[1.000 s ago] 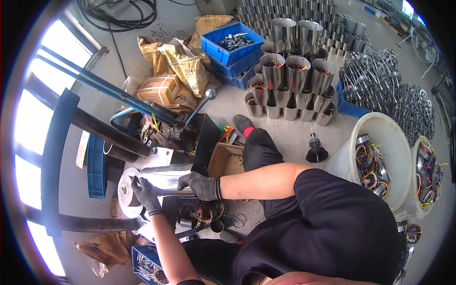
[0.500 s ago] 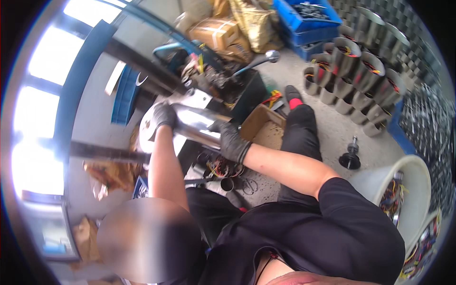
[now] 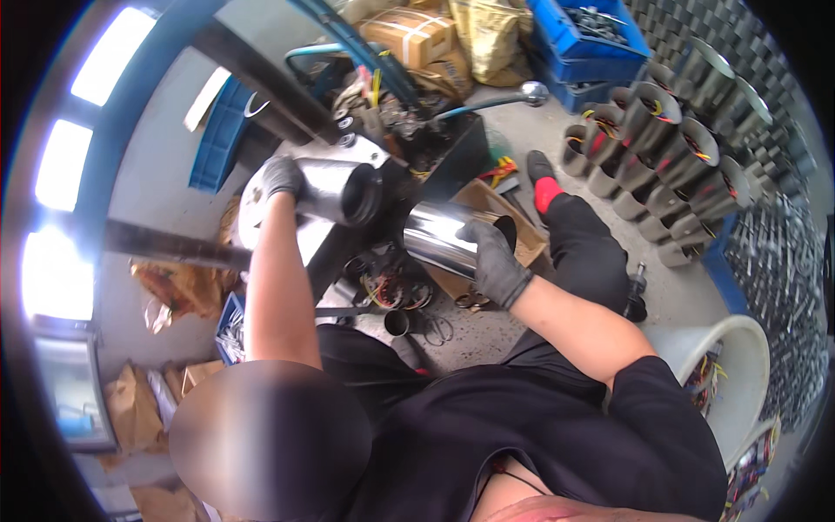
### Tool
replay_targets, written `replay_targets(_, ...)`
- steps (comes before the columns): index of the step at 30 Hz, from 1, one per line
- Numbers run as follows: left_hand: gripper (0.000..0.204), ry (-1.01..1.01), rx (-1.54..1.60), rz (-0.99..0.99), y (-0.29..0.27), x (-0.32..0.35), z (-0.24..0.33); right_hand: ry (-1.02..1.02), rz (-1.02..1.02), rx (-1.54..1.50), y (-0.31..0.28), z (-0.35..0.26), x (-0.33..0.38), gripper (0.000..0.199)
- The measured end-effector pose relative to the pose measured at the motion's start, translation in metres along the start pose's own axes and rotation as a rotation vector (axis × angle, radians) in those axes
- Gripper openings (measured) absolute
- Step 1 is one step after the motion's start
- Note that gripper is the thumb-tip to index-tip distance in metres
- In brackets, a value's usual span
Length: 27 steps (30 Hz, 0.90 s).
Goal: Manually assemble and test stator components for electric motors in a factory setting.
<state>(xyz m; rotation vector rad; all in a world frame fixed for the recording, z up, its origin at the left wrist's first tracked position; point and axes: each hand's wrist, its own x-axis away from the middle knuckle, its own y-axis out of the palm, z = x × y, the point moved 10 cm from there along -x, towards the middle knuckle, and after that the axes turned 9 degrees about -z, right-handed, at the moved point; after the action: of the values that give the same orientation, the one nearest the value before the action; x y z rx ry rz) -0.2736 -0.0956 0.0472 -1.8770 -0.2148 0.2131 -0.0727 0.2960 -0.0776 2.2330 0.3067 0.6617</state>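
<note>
My right hand (image 3: 500, 270), in a dark grey glove, grips a shiny metal tube (image 3: 437, 237) near one end, its thumb along the side. The tube hangs tilted above a cardboard box (image 3: 474, 196). Further left, my gloved left hand (image 3: 283, 177) is closed round the far end of a duller grey metal cylinder (image 3: 326, 190) with a dark open mouth. That cylinder lies sideways over the pale metal plate (image 3: 306, 239) of a machine. A gap separates the two metal pieces. The undersides of both grips are hidden.
Blue machine levers (image 3: 361, 52) and a ball-ended handle (image 3: 534, 93) rise beyond my hands. Several grey tubes with wires (image 3: 657, 113) stand at right, near a white bucket (image 3: 752, 348). Blue crates (image 3: 587, 65) sit at the back. Wound coils (image 3: 396, 287) lie below the plate.
My right hand has moved right, drawing the shiny tube away from the machine. The grey cylinder's open mouth now shows by my left hand. The view has shifted slightly.
</note>
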Motion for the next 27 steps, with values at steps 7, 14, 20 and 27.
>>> replay_targets(7,0.033,-0.004,0.094,0.045,0.016,0.001,-0.024,-0.343,0.204,0.172,-0.077,-0.116,-0.007,0.045)
replay_targets(14,0.048,-0.235,0.463,0.052,0.032,0.007,-0.059,-0.465,0.337,1.422,-0.065,-0.338,0.072,0.034)
replay_targets(20,0.049,-0.219,0.520,0.017,0.022,0.004,-0.014,-0.321,0.504,1.716,-0.125,-0.472,0.080,0.022)
replay_targets(27,0.049,-0.284,0.457,-0.001,0.021,0.021,-0.039,-0.023,0.808,1.861,-0.170,-0.528,0.029,0.020)
